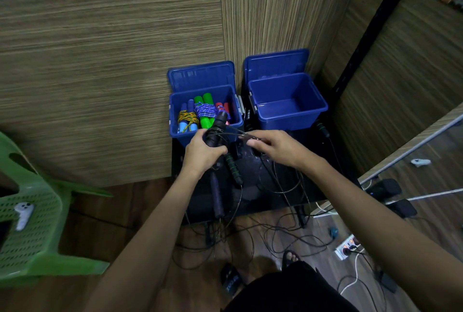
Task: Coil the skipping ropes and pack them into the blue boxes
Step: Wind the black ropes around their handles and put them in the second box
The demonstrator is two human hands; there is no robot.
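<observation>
My left hand (pixel 201 152) grips the black handles (pixel 217 126) of a skipping rope, just in front of the left blue box (pixel 175 111). My right hand (pixel 273 146) pinches that rope's thin black cord (pixel 240 133), stretched between the two hands. The left box holds coiled ropes with blue, green (pixel 206 111) and red handles. The right blue box (pixel 288 108) has nothing in it. Both lids stand open. More black ropes with handles (pixel 233 169) lie on the black stand (pixel 275 186), their cords trailing to the floor.
A wooden panel wall rises behind the boxes. A green plastic chair (pixel 32 224) with a white controller stands at left. Loose black cords (pixel 250 239) sprawl on the floor near my feet. A power strip (pixel 347 246) with cables lies at right, by a glass panel.
</observation>
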